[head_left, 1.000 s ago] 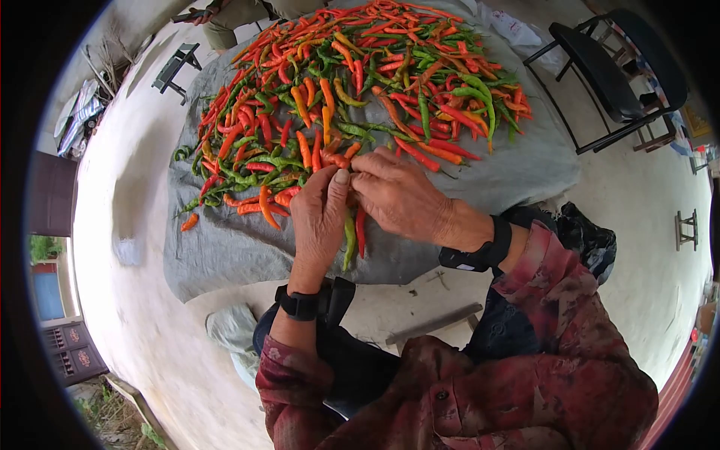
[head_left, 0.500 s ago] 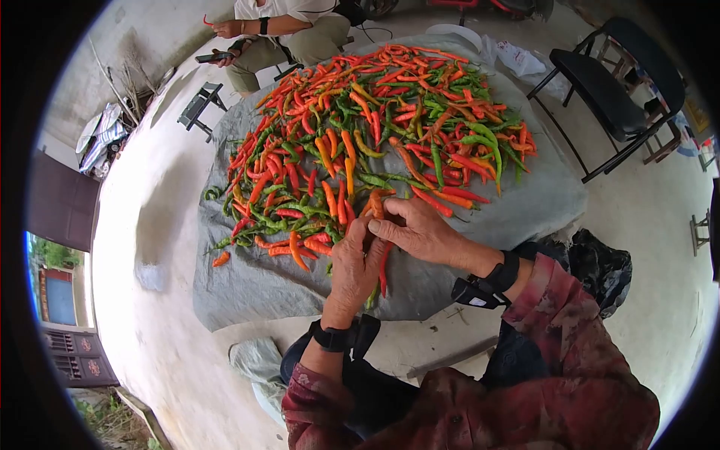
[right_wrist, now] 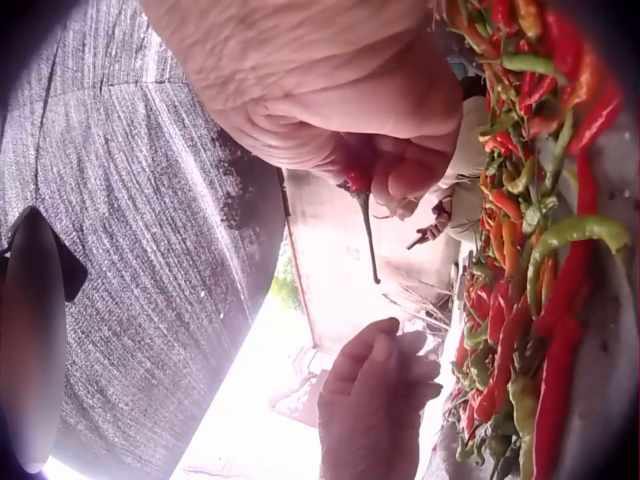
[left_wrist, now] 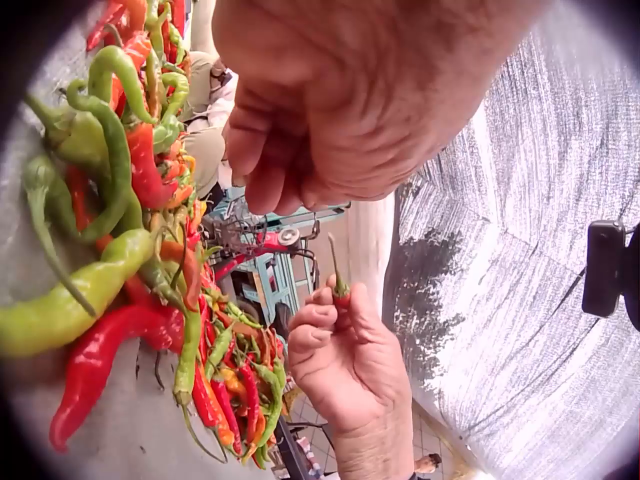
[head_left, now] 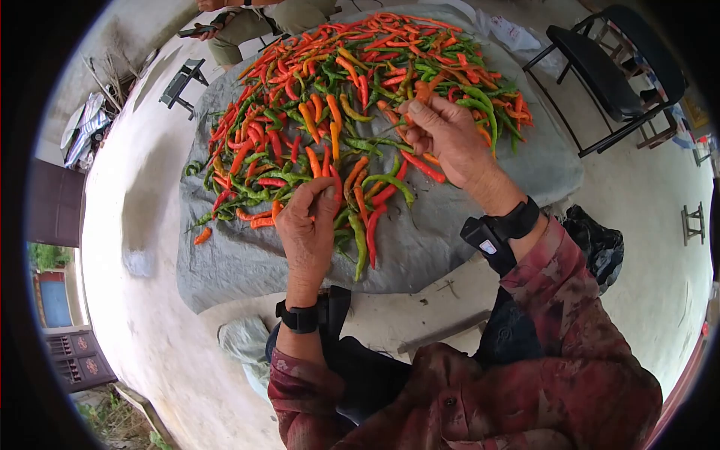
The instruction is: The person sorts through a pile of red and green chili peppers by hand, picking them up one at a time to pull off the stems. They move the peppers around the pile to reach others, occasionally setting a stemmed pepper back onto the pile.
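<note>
Grey cloth (head_left: 240,274) lies beneath a broad spread of red, orange and green peppers (head_left: 292,135) on a pale floor, a black chair (head_left: 600,82) to the right and a low stool (head_left: 182,84) to the left, as seen in the head view. A person in a patterned red shirt (head_left: 555,292) lifts the held pepper (head_left: 422,91) above the spread, pinched between the thumb and fingers of the right hand (head_left: 457,146). Its long axis slants, orange body toward the upper right, stem (head_left: 386,130) toward the lower left. The left hand (head_left: 306,236), fingers loosely bent, hovers over the near edge of the spread. Another person's knees (head_left: 300,15) show beyond the cloth.

From the left wrist, the left hand looms at the top, fingers curled loosely with nothing visible in their grasp. Below it, the right hand grips the held pepper, stem pointing up the frame, a bit of red at the fingertips. Peppers crowd the left side.

From the right wrist, the right hand fills the top, clasping the held pepper; its stem points down the frame, toward the left hand, which is well apart and visibly empty. Most of the pepper's body is hidden by the fingers.
</note>
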`<state>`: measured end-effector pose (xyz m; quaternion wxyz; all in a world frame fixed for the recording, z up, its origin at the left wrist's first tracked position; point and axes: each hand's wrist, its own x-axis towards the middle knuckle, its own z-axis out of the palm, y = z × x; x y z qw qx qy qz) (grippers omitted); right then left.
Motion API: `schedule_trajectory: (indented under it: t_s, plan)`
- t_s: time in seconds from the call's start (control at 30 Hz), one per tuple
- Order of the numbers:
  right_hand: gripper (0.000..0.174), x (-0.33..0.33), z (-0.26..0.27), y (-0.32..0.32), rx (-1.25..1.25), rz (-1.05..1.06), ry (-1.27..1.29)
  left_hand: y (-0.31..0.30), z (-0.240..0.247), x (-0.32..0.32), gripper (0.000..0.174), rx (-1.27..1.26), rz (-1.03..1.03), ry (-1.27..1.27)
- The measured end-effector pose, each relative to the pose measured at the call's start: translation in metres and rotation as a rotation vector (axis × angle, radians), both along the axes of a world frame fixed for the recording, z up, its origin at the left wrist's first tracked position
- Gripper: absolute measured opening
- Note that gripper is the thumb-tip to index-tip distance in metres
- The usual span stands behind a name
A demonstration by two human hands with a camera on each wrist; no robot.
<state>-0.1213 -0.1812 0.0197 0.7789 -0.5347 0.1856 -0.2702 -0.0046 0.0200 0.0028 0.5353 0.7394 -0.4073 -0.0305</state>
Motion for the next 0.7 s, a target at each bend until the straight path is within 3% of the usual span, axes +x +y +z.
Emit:
schedule_trajectory:
  t_s: [0.07,0.1,0.17,0.2,0.23,0.3,0.33,0.4,0.43,0.5,0.63,0.7]
  plan:
    - [0.029,-0.002,-0.003,-0.018,0.342,-0.153,-0.248,0.000,0.005,0.000,0.010,0.063,-0.004,-0.037]
    - [0.029,-0.003,-0.005,-0.023,0.343,-0.158,-0.245,0.000,0.006,-0.002,0.009,0.122,-0.001,-0.073]
    - [0.030,-0.005,-0.010,-0.027,0.680,-0.229,-0.271,-0.004,0.000,-0.004,0.009,0.147,-0.036,-0.112]
    - [0.032,-0.004,-0.011,-0.021,0.633,-0.059,-0.239,-0.006,-0.001,-0.005,0.008,0.172,-0.073,-0.157]
    - [0.032,-0.004,-0.012,-0.017,0.635,-0.066,-0.241,-0.008,-0.001,-0.007,0.008,0.174,-0.080,-0.158]
    - [0.029,-0.002,-0.009,0.000,-0.255,0.297,0.378,-0.009,-0.001,-0.012,0.008,0.235,-0.093,-0.173]
    - [0.029,-0.005,-0.017,0.005,-0.255,0.300,0.377,-0.010,-0.003,-0.012,0.008,0.236,-0.091,-0.173]
    - [0.026,-0.008,-0.036,0.016,-1.535,0.069,0.409,-0.007,-0.009,-0.010,0.013,0.319,-0.136,-0.328]
    - [0.026,-0.010,-0.039,0.018,-1.530,0.076,0.408,-0.005,-0.010,-0.010,0.013,0.325,-0.133,-0.323]
    - [0.025,-0.011,-0.039,0.019,-1.381,0.337,0.567,-0.004,-0.011,-0.011,0.015,0.375,-0.180,-0.386]
    - [0.025,-0.006,-0.045,0.018,-1.458,0.201,0.490,-0.001,-0.012,-0.012,0.018,0.382,-0.171,-0.395]
    - [0.022,-0.005,-0.020,0.007,-1.250,0.148,0.586,-0.001,-0.012,-0.011,0.021,0.394,-0.147,-0.402]
